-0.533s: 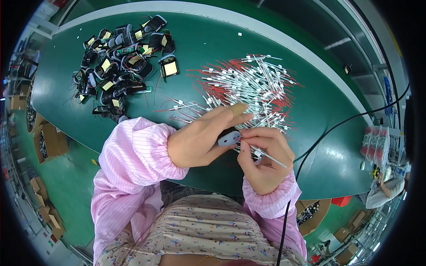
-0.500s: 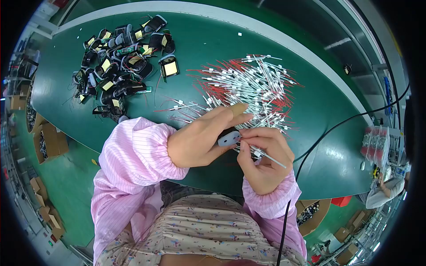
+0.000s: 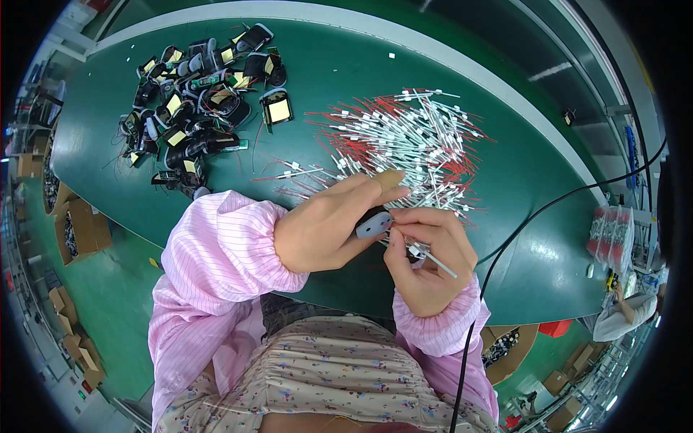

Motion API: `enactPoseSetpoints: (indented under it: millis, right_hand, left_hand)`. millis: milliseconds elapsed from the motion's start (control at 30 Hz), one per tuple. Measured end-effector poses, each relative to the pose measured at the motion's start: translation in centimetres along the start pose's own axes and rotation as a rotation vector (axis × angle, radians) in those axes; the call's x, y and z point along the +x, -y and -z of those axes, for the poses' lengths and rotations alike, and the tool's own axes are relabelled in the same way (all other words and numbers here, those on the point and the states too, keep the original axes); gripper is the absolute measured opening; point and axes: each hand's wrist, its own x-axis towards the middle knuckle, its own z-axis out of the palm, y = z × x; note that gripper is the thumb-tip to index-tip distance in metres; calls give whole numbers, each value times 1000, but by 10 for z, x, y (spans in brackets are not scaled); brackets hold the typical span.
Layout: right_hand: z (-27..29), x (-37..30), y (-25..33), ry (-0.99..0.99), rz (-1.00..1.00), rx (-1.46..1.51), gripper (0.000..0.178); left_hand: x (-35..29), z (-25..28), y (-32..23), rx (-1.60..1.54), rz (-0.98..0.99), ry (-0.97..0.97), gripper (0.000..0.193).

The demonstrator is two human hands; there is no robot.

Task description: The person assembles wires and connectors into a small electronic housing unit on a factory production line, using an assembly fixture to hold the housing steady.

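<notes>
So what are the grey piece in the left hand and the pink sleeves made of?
Grey piece: probably moulded plastic, matte, with smoothly rounded edges; rubber is possible.
Pink sleeves: likely thin woven cloth, faintly shiny, softly wrinkled and gathered.

Glossy green floor (image 3: 123, 310) around green table (image 3: 548, 267)

A long black cord (image 3: 495, 262) ran in a bendy line over the right side of the green table (image 3: 552, 289). A pale strip (image 3: 289, 10) curved along the table's far side. On the left, a big brown box (image 3: 95, 234) stood open with small dark things in it, and more brown boxes (image 3: 90, 361) sat lower down on the green floor (image 3: 126, 310). Low on the right, a round-looking brown carton (image 3: 525, 348) sat near a bright red bin (image 3: 556, 328). Another person (image 3: 619, 321) in a pale top was at the far right.
</notes>
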Motion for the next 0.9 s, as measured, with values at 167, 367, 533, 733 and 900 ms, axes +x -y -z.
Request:
enactPoseSetpoints:
  millis: [167,367,533,733,900]
  right_hand:
    - [2,0,0,12,-26,48,19]
    - [2,0,-1,15,-44,64,18]
    - [2,0,0,9,-46,65,18]
    - [1,2,3,28,-54,43,18]
    - [3,4,1,78,-24,-47,22]
  left_hand:
    - [1,0,-2,-13,30,-23,64]
    - [0,-2,0,-47,44,-50,59]
    - [0,-1,-2,-26,55,-51,58]
    - [2,-1,-3,-27,60,-36,59]
    - [3,0,-7,-84,71,-62,58]
